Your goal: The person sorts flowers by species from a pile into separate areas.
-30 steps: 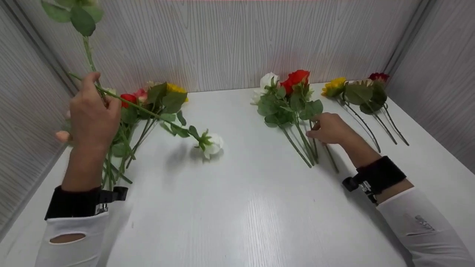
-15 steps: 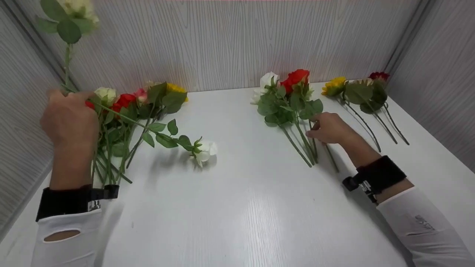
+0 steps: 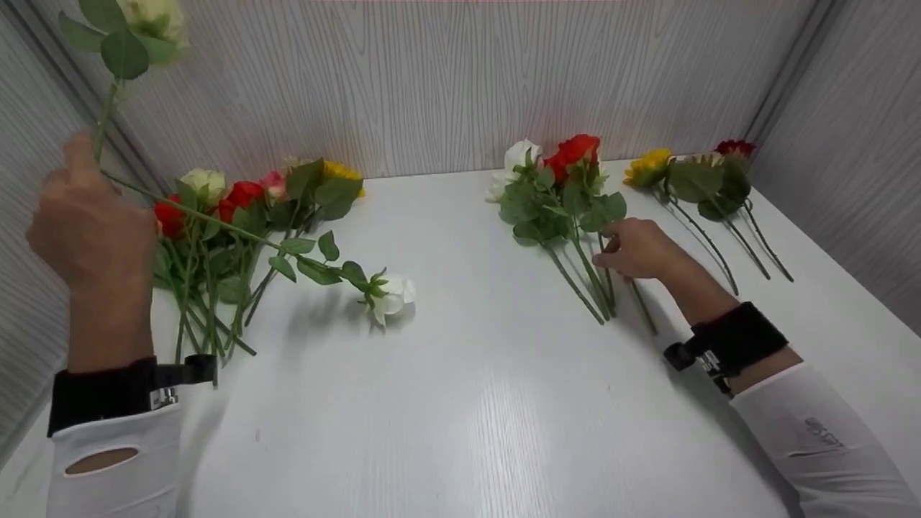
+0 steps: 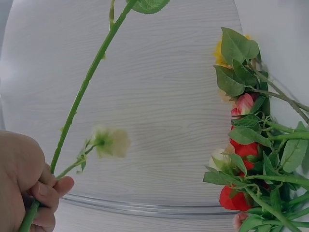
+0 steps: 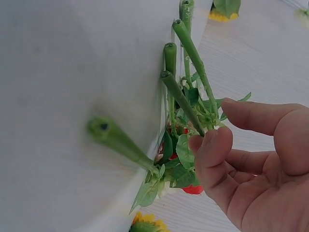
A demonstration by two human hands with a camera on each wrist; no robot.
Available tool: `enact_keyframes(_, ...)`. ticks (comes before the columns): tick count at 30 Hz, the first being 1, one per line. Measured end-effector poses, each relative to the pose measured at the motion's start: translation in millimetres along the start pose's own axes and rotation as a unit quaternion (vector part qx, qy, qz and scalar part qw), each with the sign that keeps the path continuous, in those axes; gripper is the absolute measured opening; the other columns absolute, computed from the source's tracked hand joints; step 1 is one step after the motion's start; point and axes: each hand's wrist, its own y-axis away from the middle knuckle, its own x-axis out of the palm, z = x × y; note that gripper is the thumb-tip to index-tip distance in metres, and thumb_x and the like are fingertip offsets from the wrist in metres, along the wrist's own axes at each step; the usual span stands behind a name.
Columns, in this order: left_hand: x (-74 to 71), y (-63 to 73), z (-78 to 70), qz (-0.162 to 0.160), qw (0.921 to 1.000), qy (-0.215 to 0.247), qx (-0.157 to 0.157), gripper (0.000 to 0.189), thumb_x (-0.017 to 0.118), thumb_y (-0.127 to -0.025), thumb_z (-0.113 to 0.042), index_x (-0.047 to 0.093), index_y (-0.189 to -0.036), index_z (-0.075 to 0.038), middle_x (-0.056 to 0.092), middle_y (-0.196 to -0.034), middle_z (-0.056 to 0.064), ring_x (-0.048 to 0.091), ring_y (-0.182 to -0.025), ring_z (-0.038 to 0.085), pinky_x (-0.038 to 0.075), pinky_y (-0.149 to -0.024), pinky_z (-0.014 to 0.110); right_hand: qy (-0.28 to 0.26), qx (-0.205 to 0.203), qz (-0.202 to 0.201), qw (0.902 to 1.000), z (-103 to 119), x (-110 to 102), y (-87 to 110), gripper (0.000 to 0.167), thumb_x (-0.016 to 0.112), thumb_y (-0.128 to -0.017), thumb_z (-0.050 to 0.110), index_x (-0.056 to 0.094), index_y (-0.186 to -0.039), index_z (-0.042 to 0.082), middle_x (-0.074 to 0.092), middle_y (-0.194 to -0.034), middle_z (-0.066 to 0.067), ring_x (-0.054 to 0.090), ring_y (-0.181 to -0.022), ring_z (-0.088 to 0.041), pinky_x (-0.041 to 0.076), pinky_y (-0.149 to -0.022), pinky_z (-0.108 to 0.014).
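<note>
In the head view, my left hand (image 3: 93, 216) is raised at the left, its fingers curled round two rose stems. A pale yellow-green rose (image 3: 155, 29) points up from it. The other, a white rose (image 3: 391, 295), slants down to the right, its bloom low over the table. In the left wrist view, fingers and thumb wrap the green stem (image 4: 79, 94). My right hand (image 3: 637, 248) is at the stems of a bunch with a red rose (image 3: 575, 155) and a white bloom (image 3: 523, 155). In the right wrist view, a gap shows between its thumb and fingers, a fingertip right at a stem (image 5: 183, 104).
Several flowers lie at the left, with a red rose (image 3: 241, 198) and a yellow flower (image 3: 342, 173) among them. At the right back lie a yellow flower (image 3: 647, 169) and a dark red one (image 3: 735, 148). Wood-grain panels (image 3: 446, 86) enclose the white table (image 3: 460, 403).
My left hand has moved left with the two roses. The white rose bloom has shifted slightly left and down, the pale rose is more in view. My right hand stays in place.
</note>
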Motion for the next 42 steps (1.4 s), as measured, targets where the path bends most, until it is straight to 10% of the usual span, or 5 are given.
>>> enact_keyframes(9,1.7,0.3,-1.6,-0.051,0.9951,0.084,-0.014,0.042,0.036,-0.102,-0.011,0.053,-0.14,-0.002,0.062,-0.129,0.028,0.059,-0.119,0.047,0.046,-0.101,0.057,0.004,0.0,0.001,1.0,2.2,-2.4,1.4,0.061,0.064,-0.096,0.021,0.042,-0.144,-0.01,0.066,-0.117,-0.03,0.07,-0.067,-0.025,0.057,-0.072,-0.041)
enact_keyframes(20,12.3,40.7,-49.6,0.037,0.9617,0.255,0.095,0.038,0.042,-0.1,-0.01,0.064,-0.13,-0.002,0.071,-0.094,0.02,0.042,-0.061,-0.004,0.034,-0.059,0.014,-0.006,0.0,-0.011,0.9999,-0.1,-2.9,2.6,0.06,0.065,-0.095,0.019,0.044,-0.143,-0.01,0.065,-0.117,-0.031,0.071,-0.069,-0.029,0.057,-0.062,-0.033)
enact_keyframes(32,9.5,62.4,-73.0,0.109,0.9327,0.326,0.109,0.037,0.04,-0.099,-0.005,0.067,-0.125,-0.002,0.07,-0.088,0.012,0.049,-0.069,0.004,0.037,-0.06,0.02,-0.055,-0.015,-0.123,0.9908,12.9,-1.5,7.1,0.043,0.063,-0.097,0.024,0.06,-0.13,-0.004,0.068,-0.109,-0.023,0.068,-0.078,-0.031,0.056,-0.07,-0.04)
enact_keyframes(35,9.0,67.7,-78.6,0.158,0.8986,0.395,0.107,0.039,0.04,-0.096,0.001,0.067,-0.125,-0.002,0.067,-0.082,0.005,0.05,-0.064,0.007,0.039,-0.057,0.019,-0.153,-0.053,-0.159,0.9738,24.8,3.1,9.8,0.033,0.064,-0.097,0.022,0.067,-0.123,0.002,0.068,-0.097,-0.015,0.061,-0.073,-0.023,0.053,-0.06,-0.029)
enact_keyframes(42,10.5,85.0,-95.1,0.367,0.7369,0.564,0.063,0.037,0.048,-0.096,0.011,0.057,-0.132,0.006,0.069,-0.083,0.003,0.054,-0.053,0.011,0.045,-0.05,0.019,-0.277,-0.163,-0.11,0.9406,58.9,13.9,24.3,0.022,0.067,-0.096,0.013,0.07,-0.113,-0.001,0.063,-0.078,-0.002,0.051,-0.055,-0.014,0.05,-0.053,-0.024)
